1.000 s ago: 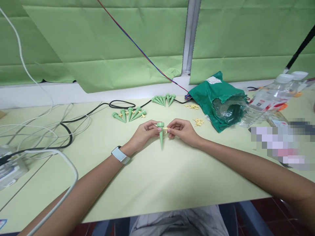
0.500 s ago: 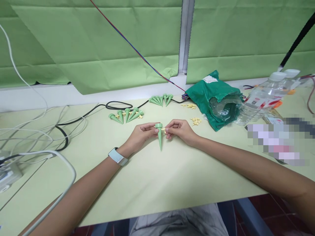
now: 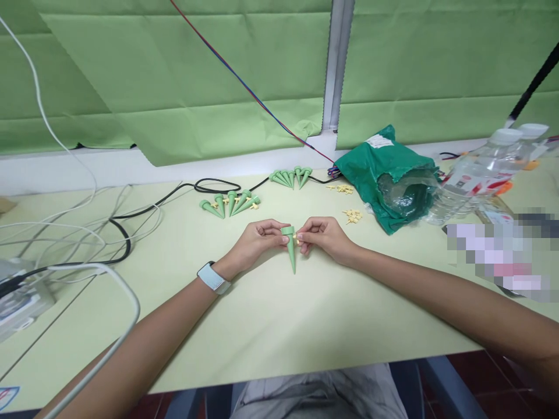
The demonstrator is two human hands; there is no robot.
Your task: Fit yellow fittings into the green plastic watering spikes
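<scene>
My left hand (image 3: 265, 238) pinches a green plastic plant watering spike (image 3: 290, 251) near its cap, its point facing down toward me. From the right, my right hand (image 3: 321, 237) holds a small yellow valve (image 3: 296, 238) between thumb and fingertips, against the spike's side just below the cap. My fingers partly cover the valve. Left of my hands lie several green spikes with yellow valves on them (image 3: 231, 203). Farther back is a group of green spikes (image 3: 290, 177) with no yellow parts visible. Two small piles of loose yellow valves (image 3: 353, 216) lie beyond my right hand.
A torn green plastic bag (image 3: 367, 169) with clear wrap lies at the back right, beside two clear bottles (image 3: 476, 169). White and black cables (image 3: 126, 233) tangle across the left of the table, near a power strip (image 3: 26, 302). A blurred patch (image 3: 498, 256) covers something at right.
The camera view has shifted slightly, so everything sits a little farther right. The valve in my right hand is now closer in against the spike, with less of it showing.
</scene>
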